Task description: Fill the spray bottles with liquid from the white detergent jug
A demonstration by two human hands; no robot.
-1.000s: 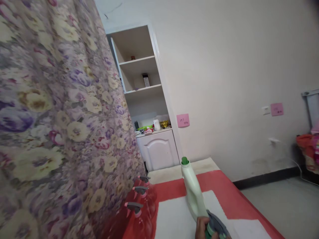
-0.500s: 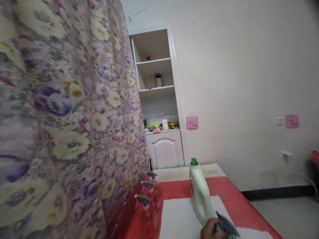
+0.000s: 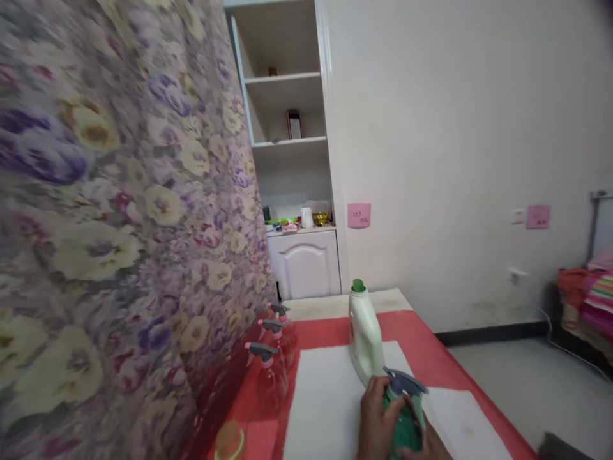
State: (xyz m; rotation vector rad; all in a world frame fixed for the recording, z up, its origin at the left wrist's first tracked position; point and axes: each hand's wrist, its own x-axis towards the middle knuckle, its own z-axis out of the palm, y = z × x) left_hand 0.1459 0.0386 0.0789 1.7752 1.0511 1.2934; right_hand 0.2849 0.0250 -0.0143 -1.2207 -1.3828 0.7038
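At the bottom right of centre, my left hand [image 3: 376,418] is wrapped round the left side of a green spray bottle [image 3: 405,434] with a grey trigger head [image 3: 405,382]. My right hand [image 3: 431,444] grips the same bottle from the right, partly cut off by the lower edge. Just behind the hands a pale green jug [image 3: 366,338] with a green spout stands upright on white paper [image 3: 320,402]. Three clear spray bottles [image 3: 274,386] with grey and pink heads stand in a row on the red cloth [image 3: 320,332] to the left.
A floral curtain [image 3: 143,223] borders the table on the left. An orange-toned round item [image 3: 230,439] is at the bottom left. Behind stand a shelf unit [image 3: 287,144] and a wall with pink notes [image 3: 359,215]. Colourful fabric [image 3: 596,297] lies at the far right.
The view has shifted down and right. The green spray bottle has come further into view, and both hands now show on it. The round item at the bottom left has appeared.
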